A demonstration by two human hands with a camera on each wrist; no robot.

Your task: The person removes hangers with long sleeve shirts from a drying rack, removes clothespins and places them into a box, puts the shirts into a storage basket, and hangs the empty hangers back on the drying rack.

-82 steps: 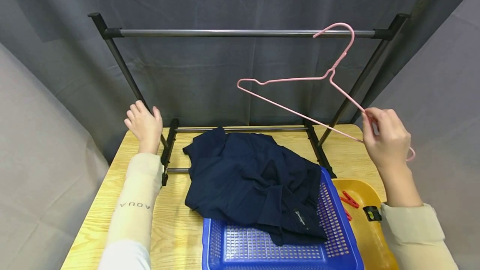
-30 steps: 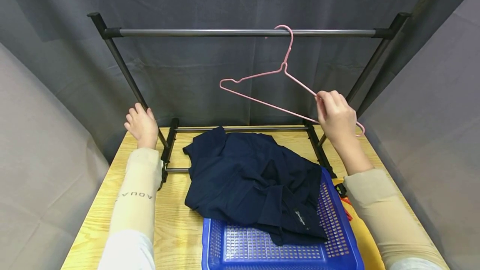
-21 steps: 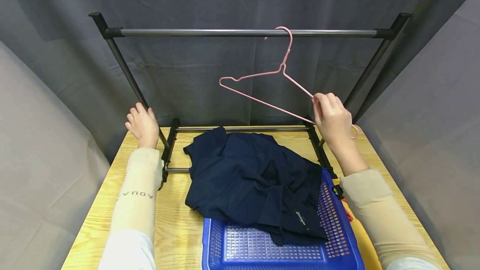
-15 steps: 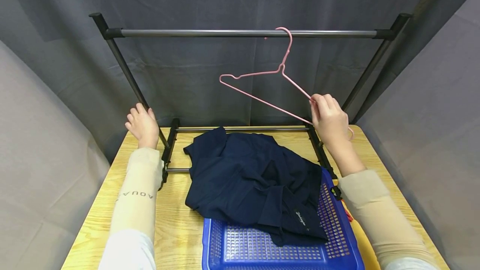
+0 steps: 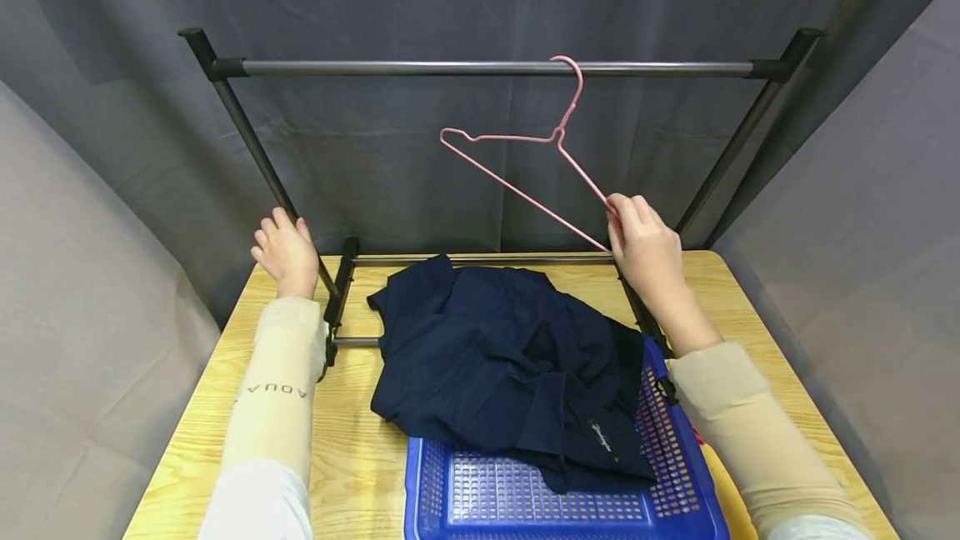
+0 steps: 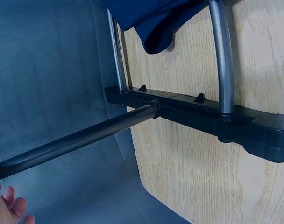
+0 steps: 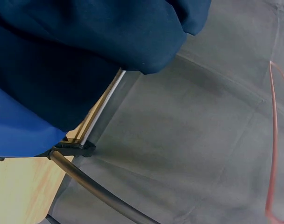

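Note:
My right hand (image 5: 647, 255) pinches the sloping arm of a pink hanger (image 5: 517, 138). The hook loops over the top bar (image 5: 420, 68) of a clothes rack, and the hanger's right end is hidden. At the rack's left post (image 5: 243, 127) is my left hand (image 5: 287, 255), the post passing between thumb and loosely curled fingers. In the left wrist view the post (image 6: 76, 143) runs into this hand (image 6: 9, 205) at the frame's edge. A dark navy garment (image 5: 487, 348) lies rumpled over a blue perforated basket (image 5: 416, 490), its collar and label towards me.
The rack's base has black feet (image 5: 341, 290) and a low rear rail (image 5: 480, 259) on a wooden table (image 5: 187, 457). A yellow tray (image 5: 723, 482) right of the basket is mostly covered by my right sleeve (image 5: 757, 440). Grey cloth (image 5: 405, 165) hangs behind.
My right hand has brought the hanger leftward from the right side onto the top bar. Lately it has shifted slightly left and down, tilting the hanger's left end up. The left hand stays at the post.

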